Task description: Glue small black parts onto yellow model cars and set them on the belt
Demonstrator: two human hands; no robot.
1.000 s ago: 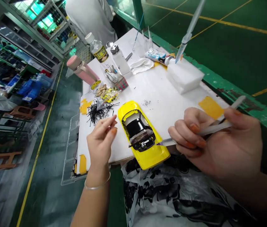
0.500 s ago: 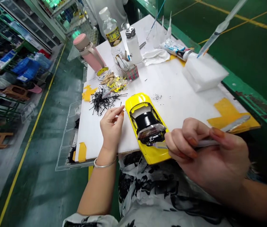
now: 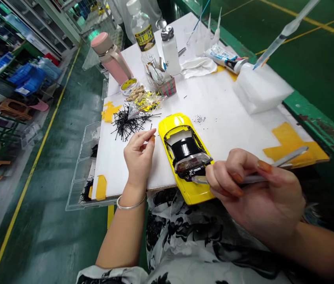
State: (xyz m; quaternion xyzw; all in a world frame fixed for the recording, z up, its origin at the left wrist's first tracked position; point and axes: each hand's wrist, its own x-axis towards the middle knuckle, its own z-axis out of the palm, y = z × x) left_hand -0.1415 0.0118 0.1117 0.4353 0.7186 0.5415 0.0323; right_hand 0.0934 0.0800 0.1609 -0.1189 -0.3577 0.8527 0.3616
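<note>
A yellow model car with a black roof lies at the front edge of the white board, its near end close to my clothes. My right hand grips a thin translucent tool, whose tip reaches the dark area behind the windshield. To the left of the car, my left hand is pinched around a small dark stick, of which only the end shows. Beyond that hand lies a pile of thin black sticks.
Behind stand a pink flask, a clear bottle and a white jar. A white foam block with an upright dropper is at the right. Tiny black specks lie beyond the car. A clear tray sits at the left edge.
The view has shifted slightly. Both hands keep nearly the same pose, and the tool's tip stays at the same part of the car.
</note>
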